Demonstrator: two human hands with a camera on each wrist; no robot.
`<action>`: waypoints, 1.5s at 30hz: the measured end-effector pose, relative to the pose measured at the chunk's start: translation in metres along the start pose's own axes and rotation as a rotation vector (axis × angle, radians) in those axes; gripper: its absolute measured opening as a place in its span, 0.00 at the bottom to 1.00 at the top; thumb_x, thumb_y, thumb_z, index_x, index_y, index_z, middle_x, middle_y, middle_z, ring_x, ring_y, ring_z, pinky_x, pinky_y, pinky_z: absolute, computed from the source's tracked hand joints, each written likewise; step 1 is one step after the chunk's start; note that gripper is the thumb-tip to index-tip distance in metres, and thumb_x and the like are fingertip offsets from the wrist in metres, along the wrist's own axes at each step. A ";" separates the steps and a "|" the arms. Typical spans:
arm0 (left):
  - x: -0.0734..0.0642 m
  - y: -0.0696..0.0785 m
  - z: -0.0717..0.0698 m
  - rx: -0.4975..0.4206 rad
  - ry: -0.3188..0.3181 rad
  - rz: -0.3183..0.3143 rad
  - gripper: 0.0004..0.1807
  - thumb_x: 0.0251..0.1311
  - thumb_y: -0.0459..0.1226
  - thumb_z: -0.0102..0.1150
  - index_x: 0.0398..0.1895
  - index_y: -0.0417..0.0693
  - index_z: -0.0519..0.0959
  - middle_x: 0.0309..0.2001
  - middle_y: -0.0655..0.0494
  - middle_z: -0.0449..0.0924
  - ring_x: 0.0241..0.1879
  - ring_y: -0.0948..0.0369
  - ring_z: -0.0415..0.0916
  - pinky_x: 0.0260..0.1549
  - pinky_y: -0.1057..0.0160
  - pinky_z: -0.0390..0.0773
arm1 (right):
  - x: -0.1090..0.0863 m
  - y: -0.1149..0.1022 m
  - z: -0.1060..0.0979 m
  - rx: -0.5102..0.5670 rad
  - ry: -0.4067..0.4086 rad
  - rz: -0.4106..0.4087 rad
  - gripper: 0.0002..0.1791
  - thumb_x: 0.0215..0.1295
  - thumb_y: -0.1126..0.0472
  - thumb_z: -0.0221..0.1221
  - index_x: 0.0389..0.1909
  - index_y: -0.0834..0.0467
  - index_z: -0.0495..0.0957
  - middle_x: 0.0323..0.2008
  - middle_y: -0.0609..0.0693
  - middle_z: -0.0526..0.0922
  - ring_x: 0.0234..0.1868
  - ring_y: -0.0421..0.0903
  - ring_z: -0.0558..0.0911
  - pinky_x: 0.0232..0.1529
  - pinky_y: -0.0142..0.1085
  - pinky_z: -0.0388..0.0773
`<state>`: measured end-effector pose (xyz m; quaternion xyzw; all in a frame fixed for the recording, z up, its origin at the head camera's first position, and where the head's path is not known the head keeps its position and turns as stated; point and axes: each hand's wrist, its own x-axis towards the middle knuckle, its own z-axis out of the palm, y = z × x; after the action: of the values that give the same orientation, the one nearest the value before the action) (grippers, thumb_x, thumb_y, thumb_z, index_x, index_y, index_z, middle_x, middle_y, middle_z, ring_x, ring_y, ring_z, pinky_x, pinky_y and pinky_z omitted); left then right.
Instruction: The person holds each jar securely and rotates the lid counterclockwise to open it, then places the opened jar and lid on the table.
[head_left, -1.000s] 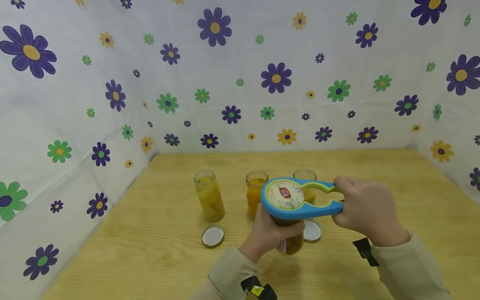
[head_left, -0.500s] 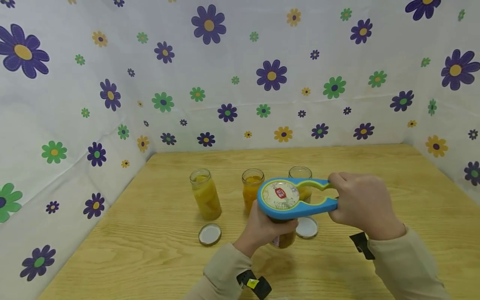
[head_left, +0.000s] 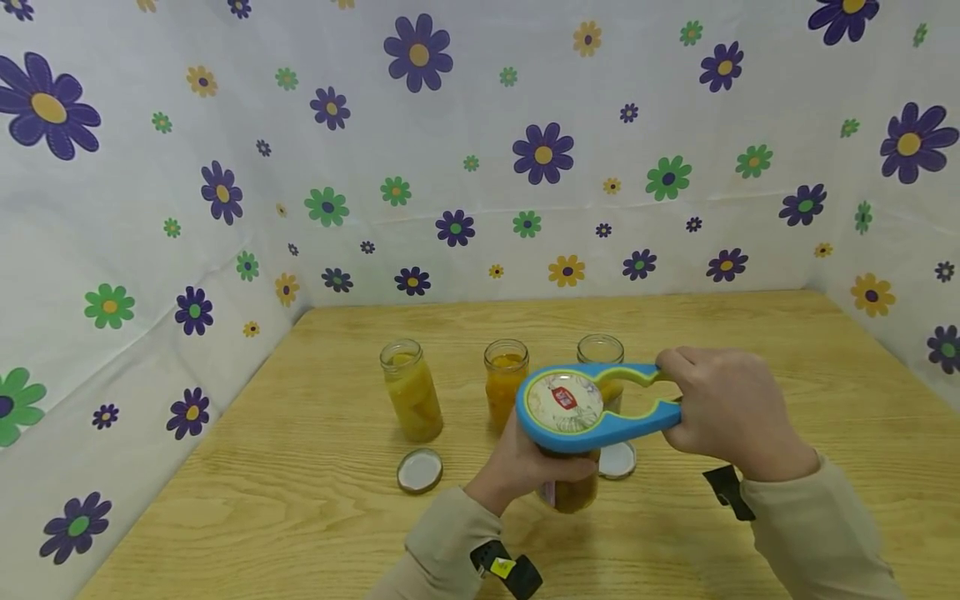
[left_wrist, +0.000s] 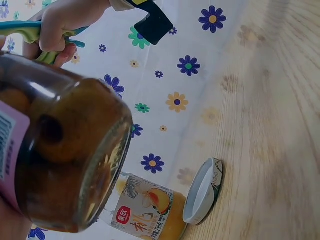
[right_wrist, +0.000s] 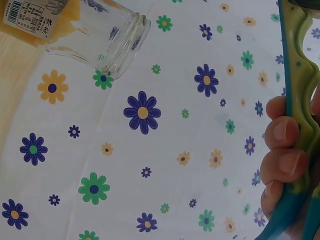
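Note:
My left hand grips a glass jar of dark preserved fruit. In the left wrist view the same jar fills the near left, tilted, its bottom clear of the table. A blue and lime-green jar opener sits round the jar's printed lid, its wider loop enclosing the rim. My right hand holds the opener's handles, fingers curled round them; the right wrist view shows those fingers on one handle.
Behind the hands stand three lidless jars: a yellow-filled jar at left, an orange-filled jar in the middle, and a partly hidden jar at right. Loose lids lie upturned in front, a left lid and a right lid. A flowered cloth hangs behind.
The head view has shifted slightly. Over the last half second the held jar and opener dip a little toward me; both hands keep their grip, and the lid stays inside the loop.

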<state>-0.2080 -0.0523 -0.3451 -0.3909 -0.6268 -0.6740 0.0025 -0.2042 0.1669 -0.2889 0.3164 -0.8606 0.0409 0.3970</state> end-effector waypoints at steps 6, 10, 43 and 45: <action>-0.002 0.003 0.000 -0.029 -0.024 -0.073 0.47 0.35 0.52 0.69 0.55 0.33 0.60 0.48 0.48 0.69 0.46 0.63 0.67 0.53 0.58 0.63 | 0.000 0.001 -0.001 0.024 0.009 -0.031 0.13 0.19 0.63 0.49 0.17 0.56 0.68 0.13 0.43 0.69 0.10 0.34 0.54 0.10 0.28 0.50; -0.004 0.006 0.000 -0.053 -0.050 -0.126 0.51 0.33 0.54 0.70 0.56 0.32 0.59 0.49 0.52 0.68 0.46 0.65 0.66 0.53 0.60 0.62 | 0.001 0.002 -0.002 0.035 0.020 -0.049 0.13 0.19 0.62 0.48 0.17 0.56 0.68 0.13 0.42 0.69 0.11 0.34 0.55 0.10 0.27 0.50; -0.004 -0.024 -0.004 0.079 0.017 -0.205 0.31 0.42 0.30 0.63 0.54 0.45 0.66 0.46 0.50 0.73 0.44 0.61 0.72 0.45 0.60 0.71 | 0.000 0.002 -0.009 0.123 -0.417 0.203 0.11 0.42 0.66 0.51 0.12 0.52 0.60 0.10 0.41 0.50 0.13 0.38 0.52 0.15 0.30 0.49; -0.003 -0.023 -0.003 0.114 0.033 -0.245 0.32 0.42 0.28 0.64 0.54 0.46 0.66 0.46 0.52 0.73 0.44 0.62 0.72 0.45 0.62 0.71 | 0.000 0.002 -0.009 0.133 -0.431 0.215 0.11 0.43 0.66 0.51 0.12 0.52 0.60 0.10 0.41 0.50 0.13 0.38 0.52 0.15 0.30 0.49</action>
<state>-0.2185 -0.0511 -0.3658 -0.2994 -0.7070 -0.6390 -0.0473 -0.1997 0.1713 -0.2822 0.2500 -0.9494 0.0708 0.1762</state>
